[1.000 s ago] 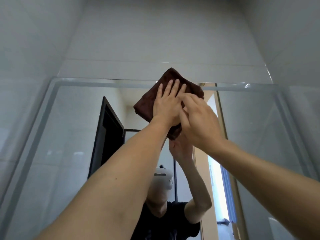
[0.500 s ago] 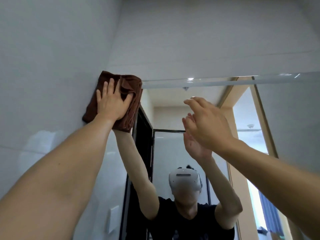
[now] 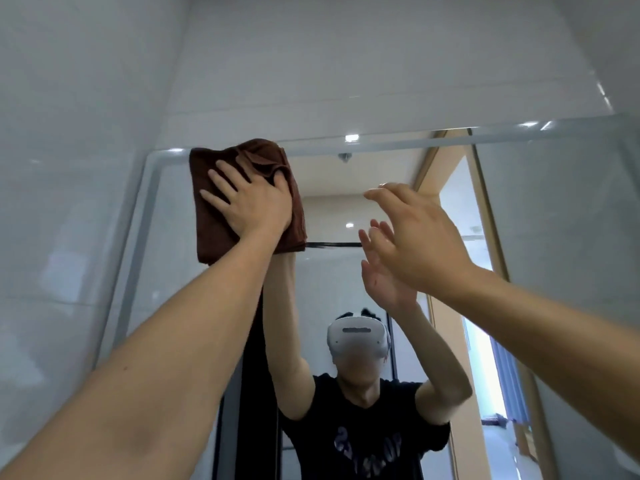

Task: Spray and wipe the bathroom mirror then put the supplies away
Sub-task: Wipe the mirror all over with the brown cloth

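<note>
A folded dark brown cloth [image 3: 211, 233] lies flat against the bathroom mirror [image 3: 554, 220] near its top left corner. My left hand [image 3: 251, 202] presses on the cloth with straight, spread fingers, arm raised. Further right, my right hand [image 3: 415, 237] hovers in front of the glass, fingers relaxed, holding nothing. The mirror reflects both raised arms and a person in a black shirt with a white headset. No spray bottle is in view.
White tiled wall [image 3: 346, 64] runs above the mirror, and a side wall [image 3: 52, 202] stands close on the left. The mirror's bevelled top edge [image 3: 415, 142] lies just above the cloth. A doorway shows in the reflection at the right.
The cloth under my left hand went from the mirror's top middle to the top left corner, then slightly right and down. My right hand came off my left and hangs free.
</note>
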Available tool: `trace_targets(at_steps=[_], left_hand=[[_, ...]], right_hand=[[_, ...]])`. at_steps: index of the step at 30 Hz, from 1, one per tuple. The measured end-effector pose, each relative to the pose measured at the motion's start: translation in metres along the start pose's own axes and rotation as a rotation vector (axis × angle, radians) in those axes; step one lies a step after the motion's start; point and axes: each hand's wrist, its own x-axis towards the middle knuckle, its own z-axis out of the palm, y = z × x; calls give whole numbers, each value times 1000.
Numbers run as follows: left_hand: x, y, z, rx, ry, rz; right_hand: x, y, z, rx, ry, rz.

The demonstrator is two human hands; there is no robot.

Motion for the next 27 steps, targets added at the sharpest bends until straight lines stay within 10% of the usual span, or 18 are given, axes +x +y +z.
trace_targets(at_steps=[8,15,27], left_hand=[[-101,118,14,3,-20,448],[-108,46,10,16,-38,871],[-53,-193,-10,63,59,210]], right_hand=[[-27,34,-23,28,145,82],[-36,6,-13,107,135,145],[-33,-60,19,118,-35,95]])
